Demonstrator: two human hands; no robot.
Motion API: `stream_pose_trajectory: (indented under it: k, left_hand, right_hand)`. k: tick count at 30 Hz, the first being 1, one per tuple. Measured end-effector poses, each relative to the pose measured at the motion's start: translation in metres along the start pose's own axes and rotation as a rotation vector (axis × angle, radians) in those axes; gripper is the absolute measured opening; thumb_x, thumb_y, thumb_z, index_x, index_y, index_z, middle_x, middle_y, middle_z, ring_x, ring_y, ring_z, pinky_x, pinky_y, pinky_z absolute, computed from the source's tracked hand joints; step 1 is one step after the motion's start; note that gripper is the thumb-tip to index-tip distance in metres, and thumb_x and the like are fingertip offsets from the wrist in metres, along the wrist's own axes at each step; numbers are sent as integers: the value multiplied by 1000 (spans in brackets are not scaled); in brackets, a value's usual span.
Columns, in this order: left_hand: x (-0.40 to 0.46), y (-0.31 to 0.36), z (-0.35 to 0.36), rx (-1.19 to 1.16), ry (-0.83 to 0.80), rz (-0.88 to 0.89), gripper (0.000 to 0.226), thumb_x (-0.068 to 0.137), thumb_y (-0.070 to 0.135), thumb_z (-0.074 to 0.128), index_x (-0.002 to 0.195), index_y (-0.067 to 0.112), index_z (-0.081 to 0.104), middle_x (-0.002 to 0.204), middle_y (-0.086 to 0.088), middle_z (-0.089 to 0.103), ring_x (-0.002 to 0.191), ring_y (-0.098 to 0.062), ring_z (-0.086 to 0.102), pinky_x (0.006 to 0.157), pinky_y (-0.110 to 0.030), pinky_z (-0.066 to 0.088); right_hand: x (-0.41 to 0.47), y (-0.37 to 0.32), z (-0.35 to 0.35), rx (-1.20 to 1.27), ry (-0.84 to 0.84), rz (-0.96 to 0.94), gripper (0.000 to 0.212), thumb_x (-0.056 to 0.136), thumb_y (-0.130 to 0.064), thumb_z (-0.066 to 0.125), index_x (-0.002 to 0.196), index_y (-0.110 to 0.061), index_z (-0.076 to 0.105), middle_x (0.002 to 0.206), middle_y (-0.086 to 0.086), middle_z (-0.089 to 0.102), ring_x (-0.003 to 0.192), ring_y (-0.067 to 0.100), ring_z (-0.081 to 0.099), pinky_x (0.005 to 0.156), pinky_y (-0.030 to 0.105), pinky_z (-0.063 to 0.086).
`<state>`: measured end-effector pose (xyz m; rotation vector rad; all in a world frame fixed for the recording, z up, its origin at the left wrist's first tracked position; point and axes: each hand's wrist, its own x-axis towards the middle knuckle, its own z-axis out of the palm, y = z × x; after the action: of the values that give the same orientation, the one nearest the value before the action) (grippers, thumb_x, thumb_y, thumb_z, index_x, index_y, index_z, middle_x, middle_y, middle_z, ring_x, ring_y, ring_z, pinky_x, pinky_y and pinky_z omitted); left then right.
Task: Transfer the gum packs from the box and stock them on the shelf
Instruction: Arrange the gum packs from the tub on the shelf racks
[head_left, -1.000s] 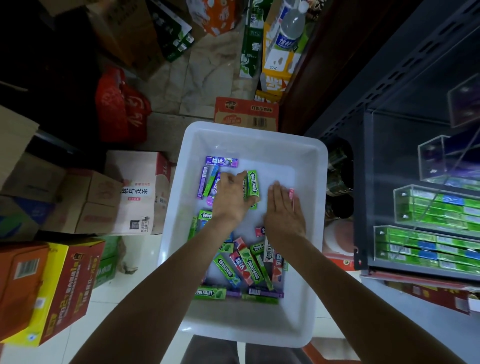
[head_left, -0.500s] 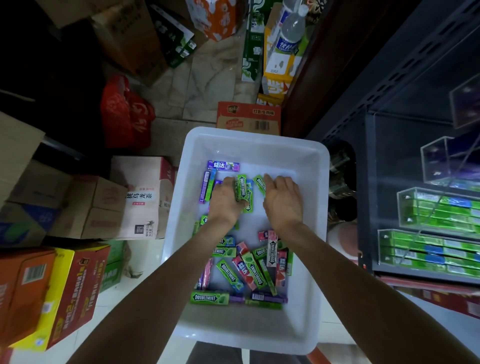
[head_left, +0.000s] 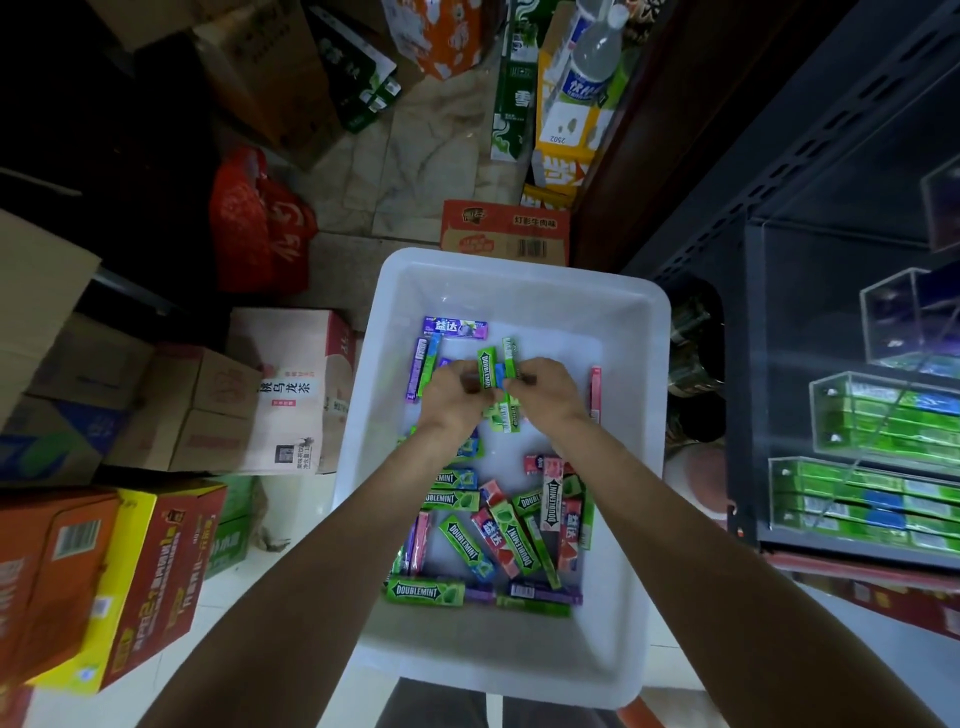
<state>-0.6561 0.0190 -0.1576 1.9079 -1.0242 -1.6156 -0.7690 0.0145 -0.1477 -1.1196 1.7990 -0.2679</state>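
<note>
2 hands work together over the far half of the white plastic box (head_left: 644, 364): the left hand (head_left: 451, 395) pinches an upright green Doublemint gum pack (head_left: 487, 368), and the right hand (head_left: 545, 391) pinches a second green gum pack (head_left: 510, 356) beside it, with a blue pack wedged between them. Both grips are curled round the small bundle they are squaring up.

Risk, as I judge it: the bundle is held only at its lower ends by fingertips, so a pack could slide out and drop back into the box while it is being lifted toward the clear acrylic shelf bins (head_left: 883, 415) right of the box. A loose green pack (head_left: 506, 415) lies just under the hands and could be swept aside. The mixed heap of green, red and purple gum packs (head_left: 498, 530) at the near end of the box invites picking the wrong flavour for the green bins.

Compared with 1 second ago, the right hand no longer lies flat on the box floor; it has closed onto a pack and met the left hand, and the packs now stand upright.
</note>
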Motion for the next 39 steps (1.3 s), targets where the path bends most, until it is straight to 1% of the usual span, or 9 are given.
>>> stream_pose_trajectory:
  k: [4, 10, 13, 16, 20, 25, 27, 34, 39]
  left_hand:
    - [-19, 8, -12, -169, -67, -2, 31, 82, -2, 68, 111, -1, 61, 94, -10, 63, 80, -16, 63, 67, -19, 55]
    - [-61, 42, -33, -282, -233, 69, 19, 86, 0, 64, 82, 19, 62, 56, 16, 65, 61, 4, 64, 69, -15, 54]
    - [-86, 67, -40, -294, -269, 141, 14, 84, -1, 65, 92, 11, 66, 72, 5, 71, 71, -6, 66, 68, -14, 55]
    - [-112, 95, -41, -255, -290, 222, 24, 82, 4, 69, 106, 3, 65, 91, -5, 70, 78, -9, 66, 71, -15, 55]
    - [-150, 134, -27, -228, -396, 300, 18, 84, 10, 67, 102, 10, 66, 97, -3, 71, 86, -14, 68, 77, -24, 57]
    - [-194, 171, 28, -189, -447, 372, 27, 84, 13, 68, 109, 5, 63, 107, -14, 69, 96, -21, 67, 82, -37, 57]
    - [-214, 180, 63, -173, -419, 392, 18, 83, 14, 69, 98, 12, 61, 107, -10, 65, 94, -15, 64, 78, -32, 58]
    - [-282, 199, 210, -187, -330, 436, 22, 83, 18, 70, 98, 12, 56, 100, -1, 59, 88, -6, 60, 61, -18, 56]
    - [-311, 215, 282, -114, -278, 500, 14, 86, 19, 68, 85, 15, 55, 81, 2, 56, 78, -6, 58, 69, -25, 56]
  right_hand:
    - [-16, -4, -8, 233, 28, -22, 17, 87, -10, 63, 101, -1, 67, 100, 19, 68, 95, 33, 64, 85, 44, 53]
    - [-70, -32, -39, 464, 73, -121, 17, 84, 1, 64, 101, 0, 64, 101, 20, 67, 87, 27, 63, 82, 39, 51]
    - [-104, -49, -58, 574, 108, -183, 16, 83, 9, 61, 99, 6, 64, 100, 23, 67, 79, 27, 63, 82, 43, 52]
    - [-139, -61, -84, 659, 103, -249, 21, 84, 8, 60, 104, 9, 64, 90, 14, 68, 69, 14, 65, 73, 29, 55]
    - [-179, -67, -128, 747, 120, -301, 15, 82, 2, 65, 95, -5, 65, 93, 13, 70, 79, 21, 67, 78, 36, 56]
    - [-220, -37, -194, 806, 191, -356, 12, 80, 0, 68, 89, -6, 64, 84, 4, 71, 72, 11, 69, 60, 22, 56]
    - [-234, -15, -223, 780, 229, -368, 14, 80, -1, 69, 93, -4, 65, 85, 3, 72, 70, 6, 69, 55, 16, 52]
    - [-272, 85, -339, 696, 297, -386, 11, 79, -8, 73, 84, -11, 65, 81, -2, 72, 78, 10, 69, 63, 22, 54]
    - [-285, 130, -400, 695, 353, -358, 14, 77, -5, 74, 85, -7, 64, 81, 4, 71, 73, 13, 67, 55, 18, 52]
